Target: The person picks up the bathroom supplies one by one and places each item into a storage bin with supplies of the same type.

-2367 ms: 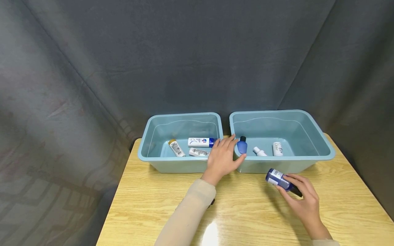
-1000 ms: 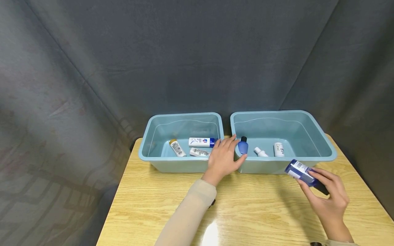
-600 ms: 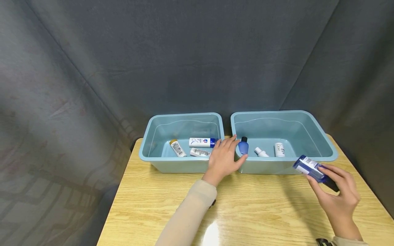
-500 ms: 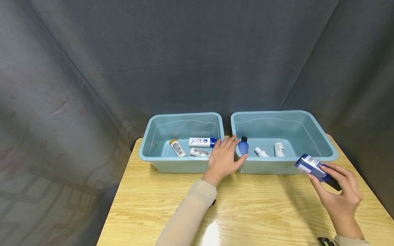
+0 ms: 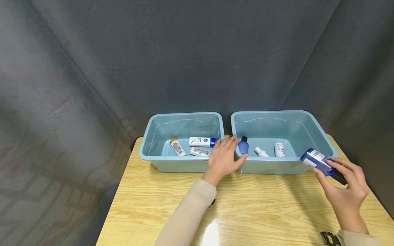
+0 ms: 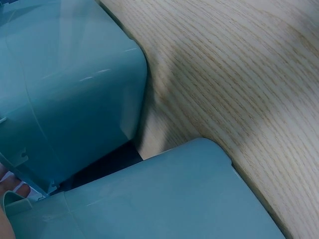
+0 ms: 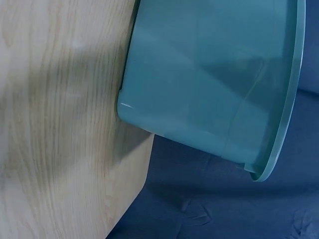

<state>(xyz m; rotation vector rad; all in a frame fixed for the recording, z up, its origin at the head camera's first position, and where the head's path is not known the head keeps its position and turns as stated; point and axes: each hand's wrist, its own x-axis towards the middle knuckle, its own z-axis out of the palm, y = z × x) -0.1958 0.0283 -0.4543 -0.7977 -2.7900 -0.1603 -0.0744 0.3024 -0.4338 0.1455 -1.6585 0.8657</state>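
In the head view my right hand (image 5: 347,181) pinches a dark blue bottle (image 5: 318,161) with a white label and black cap. The bottle is tilted, base up toward the front right corner of the right bin (image 5: 274,165). My left hand (image 5: 224,157) rests with fingers spread over the neighbouring rims of the left bin (image 5: 178,165) and the right bin. A small blue bottle (image 5: 243,147) with a black cap lies in the right bin near my left thumb. A white bottle (image 5: 261,152) and a white Dove container (image 5: 279,149) lie there too.
The left bin holds a gold-capped white bottle (image 5: 177,147), a blue-capped white bottle (image 5: 200,141) and a white labelled bottle (image 5: 199,152). Both bins stand on a wooden table (image 5: 147,205), and a dark curtain (image 5: 184,58) hangs behind. The right wrist view shows the table's edge beside a bin (image 7: 199,84).
My right hand has carried the dark blue bottle to the right and away from me, toward the right bin's front corner. My left hand has stayed at the bin rims.
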